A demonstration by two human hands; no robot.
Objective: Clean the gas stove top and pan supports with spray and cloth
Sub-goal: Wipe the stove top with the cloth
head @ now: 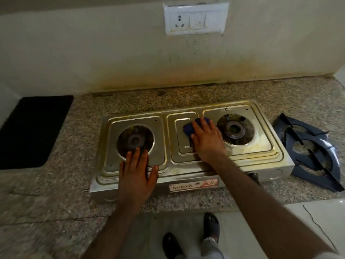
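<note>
Stove (261, 156) top, midway through wiping. Right hand (207, 141), fingers together and flat, presses a blue cloth (187, 129) onto the stove's centre panel; left hand (138, 171), fingers spread, palm down, braces the stove's front-left corner. Pan supports (309, 152) lie stacked right of the stove. Cloth looks soft and limp, best driven under a flat palm; the steel seems rigid, probably slick.

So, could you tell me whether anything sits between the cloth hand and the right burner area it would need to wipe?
Nothing visible does. The right hand presses the blue cloth on the stove's centre panel, right beside the right burner. The pan supports lie off the stove on the counter to its right, so that surface is bare.
</note>
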